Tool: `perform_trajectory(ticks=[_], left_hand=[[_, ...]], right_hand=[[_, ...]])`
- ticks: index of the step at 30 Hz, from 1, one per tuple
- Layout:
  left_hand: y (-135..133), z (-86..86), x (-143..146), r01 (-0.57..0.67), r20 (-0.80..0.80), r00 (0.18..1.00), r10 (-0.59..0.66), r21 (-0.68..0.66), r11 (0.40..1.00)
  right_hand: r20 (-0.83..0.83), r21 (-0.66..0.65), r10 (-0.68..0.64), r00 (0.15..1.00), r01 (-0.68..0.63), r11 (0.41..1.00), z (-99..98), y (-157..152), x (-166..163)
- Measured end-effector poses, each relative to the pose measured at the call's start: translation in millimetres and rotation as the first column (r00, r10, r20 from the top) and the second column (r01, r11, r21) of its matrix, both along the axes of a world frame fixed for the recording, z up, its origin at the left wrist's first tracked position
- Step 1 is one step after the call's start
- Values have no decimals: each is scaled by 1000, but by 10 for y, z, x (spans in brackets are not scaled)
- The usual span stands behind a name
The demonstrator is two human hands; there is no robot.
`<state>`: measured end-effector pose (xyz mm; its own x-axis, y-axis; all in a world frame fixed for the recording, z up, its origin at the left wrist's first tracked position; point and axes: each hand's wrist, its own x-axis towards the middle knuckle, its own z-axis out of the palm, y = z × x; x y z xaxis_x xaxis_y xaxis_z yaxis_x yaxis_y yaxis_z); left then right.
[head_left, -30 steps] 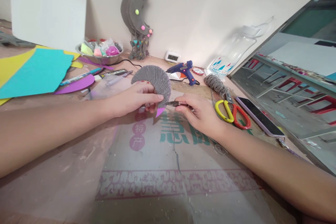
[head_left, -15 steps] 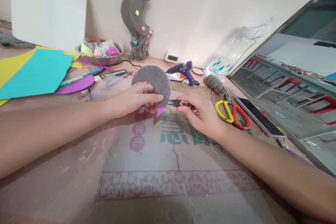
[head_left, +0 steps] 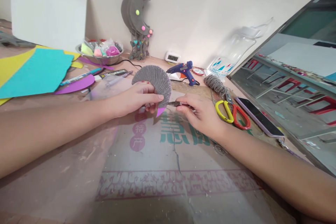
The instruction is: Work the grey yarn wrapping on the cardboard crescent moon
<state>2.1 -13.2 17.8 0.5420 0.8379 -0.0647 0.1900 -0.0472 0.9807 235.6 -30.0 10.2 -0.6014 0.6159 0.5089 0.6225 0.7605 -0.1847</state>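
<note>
Held in my left hand (head_left: 144,98) is a crescent moon wrapped in grey cord (head_left: 154,77), its lower tip showing bare purple. The thumb lies on the front face near that tip, with the fingers behind. My right hand (head_left: 198,110) grips a pair of small snips (head_left: 174,104), mostly hidden in the fingers. Their dark, pointed blades look closed together and reach the moon's right edge, just above the purple tip. Whether they touch the cord is too small to tell.
Right of my hands lie red-and-yellow-handled scissors (head_left: 232,113), a phone (head_left: 259,116) and a grey cord bundle (head_left: 215,84). Behind are a blue glue gun (head_left: 183,71), a clock (head_left: 172,57) and a plastic bottle (head_left: 232,54). Coloured sheets (head_left: 39,71) and a metal bowl (head_left: 90,59) sit left.
The blades of the snips, apart before, have come together beside the moon's edge. The left hand and the moon have stayed almost still.
</note>
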Motion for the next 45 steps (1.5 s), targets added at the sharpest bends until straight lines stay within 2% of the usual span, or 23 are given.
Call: perform_trajectory(ticks=[7,11,16,21,25,30,36,42,45], left_hand=[[-8,10,5,5,-26,1000,-2,78,997],[-18,1,26,34,-180,984,-1,177,984],[-62,13,61,71,-284,959,14,285,956],[-124,20,63,102,-331,943,-21,229,968],[-154,35,63,107,-335,942,16,344,933],[-149,10,64,193,-329,942,-72,353,915],[-114,-39,44,217,-355,933,-58,428,878],[-118,-16,33,219,-328,938,-117,295,930],[-105,-21,41,236,-348,932,-98,380,894]], right_hand=[[-81,-34,-37,996,34,999,4,-39,13],[-195,-191,-100,976,63,980,27,-77,-38],[-302,-504,-148,942,-26,864,34,-76,-157],[-332,-619,-130,934,-112,777,46,-102,-211],[-350,-652,-151,924,-124,748,56,-121,-211],[-400,-615,-161,902,-134,777,45,-112,-210],[-451,-613,-180,874,-156,775,4,-91,-199],[-435,-630,-178,882,-157,761,-13,-81,-175],[-428,-634,-184,885,-148,759,-7,-74,-172]])
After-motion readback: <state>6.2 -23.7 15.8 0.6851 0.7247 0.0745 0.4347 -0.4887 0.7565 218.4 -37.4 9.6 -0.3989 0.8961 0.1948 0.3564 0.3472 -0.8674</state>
